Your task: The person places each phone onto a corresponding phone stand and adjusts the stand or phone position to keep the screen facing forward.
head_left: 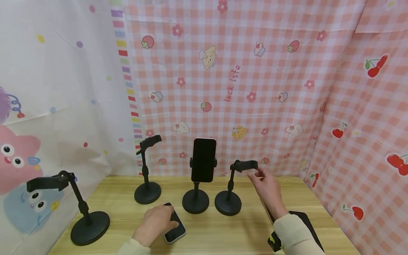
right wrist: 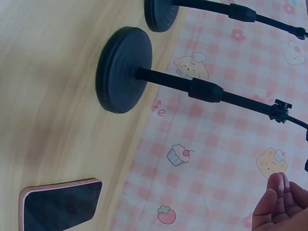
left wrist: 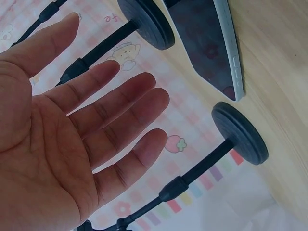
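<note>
My left hand (head_left: 156, 224) is over a black-screened phone (head_left: 175, 234) with a pale edge that lies on the table. In the left wrist view its fingers are spread and relaxed, and the palm holds nothing. My right hand (head_left: 269, 189) is raised beside the clamp head (head_left: 247, 165) of the rightmost black phone stand (head_left: 228, 203). Its fingers are loosely bent, with nothing between them in the right wrist view. A second phone (head_left: 204, 160) sits upright in the clamp of the middle stand (head_left: 196, 202). Below my right hand lies a pink-edged phone (right wrist: 62, 207), mostly hidden by the forearm in the head view.
Two more black stands, one at back left (head_left: 147, 193) and one at front left (head_left: 90, 228), hold no phone. A flat black item (head_left: 307, 223) and a small black-and-yellow object (head_left: 273, 241) lie by my right sleeve. Patterned cloth (head_left: 239, 88) hangs behind the wooden table.
</note>
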### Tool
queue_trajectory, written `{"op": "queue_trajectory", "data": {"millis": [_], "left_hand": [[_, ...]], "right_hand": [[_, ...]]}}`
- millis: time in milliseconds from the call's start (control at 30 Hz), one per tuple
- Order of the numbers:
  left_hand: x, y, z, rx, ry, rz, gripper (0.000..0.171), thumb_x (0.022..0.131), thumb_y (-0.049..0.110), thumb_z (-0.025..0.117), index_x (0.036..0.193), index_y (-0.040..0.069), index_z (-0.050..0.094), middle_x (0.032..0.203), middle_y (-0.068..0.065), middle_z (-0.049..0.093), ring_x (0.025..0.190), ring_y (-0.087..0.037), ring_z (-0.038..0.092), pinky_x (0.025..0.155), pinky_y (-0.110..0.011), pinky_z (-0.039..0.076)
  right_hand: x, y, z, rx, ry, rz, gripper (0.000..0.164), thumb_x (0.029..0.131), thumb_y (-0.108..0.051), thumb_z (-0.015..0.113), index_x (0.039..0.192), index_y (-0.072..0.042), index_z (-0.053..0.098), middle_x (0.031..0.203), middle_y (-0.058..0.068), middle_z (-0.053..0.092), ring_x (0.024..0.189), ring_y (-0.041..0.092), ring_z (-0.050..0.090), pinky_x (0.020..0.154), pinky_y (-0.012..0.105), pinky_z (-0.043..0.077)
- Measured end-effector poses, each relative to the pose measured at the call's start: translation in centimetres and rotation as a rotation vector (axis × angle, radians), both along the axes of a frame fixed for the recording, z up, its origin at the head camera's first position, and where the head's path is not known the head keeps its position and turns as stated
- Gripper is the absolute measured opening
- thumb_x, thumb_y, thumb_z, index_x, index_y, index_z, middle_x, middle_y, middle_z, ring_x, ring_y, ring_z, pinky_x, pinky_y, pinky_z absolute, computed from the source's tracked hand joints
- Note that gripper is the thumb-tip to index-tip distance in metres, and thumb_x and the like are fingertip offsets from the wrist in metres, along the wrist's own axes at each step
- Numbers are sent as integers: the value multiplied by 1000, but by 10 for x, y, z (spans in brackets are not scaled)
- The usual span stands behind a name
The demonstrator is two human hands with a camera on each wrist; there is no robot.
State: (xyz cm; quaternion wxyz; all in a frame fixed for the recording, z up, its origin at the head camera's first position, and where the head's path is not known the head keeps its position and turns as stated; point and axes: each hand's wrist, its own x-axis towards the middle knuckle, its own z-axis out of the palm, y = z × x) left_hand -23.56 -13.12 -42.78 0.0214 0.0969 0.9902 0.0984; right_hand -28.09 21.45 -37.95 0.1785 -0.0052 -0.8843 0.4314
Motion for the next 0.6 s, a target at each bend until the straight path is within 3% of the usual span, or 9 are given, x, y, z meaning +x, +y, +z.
{"op": "queue_trajectory", "data": {"millis": [300,600], "left_hand": [[-2,-1,-3,11,-27,-2,44,82,35,80,112,5,70,102,-11,69,93,-29,65,79,-50,52],[0,0,-1,33,-28,3,41,82,34,80,110,5,70,102,-10,69,91,-28,64,77,-50,52]], "right_hand": [[-2,1,14,10,29,7,65,98,-46,60,142,1,49,120,19,63,105,32,63,86,48,51],[-10,3,26,106,54,92,74,90,-32,75,150,-6,40,132,21,55,101,31,62,76,43,55]]}}
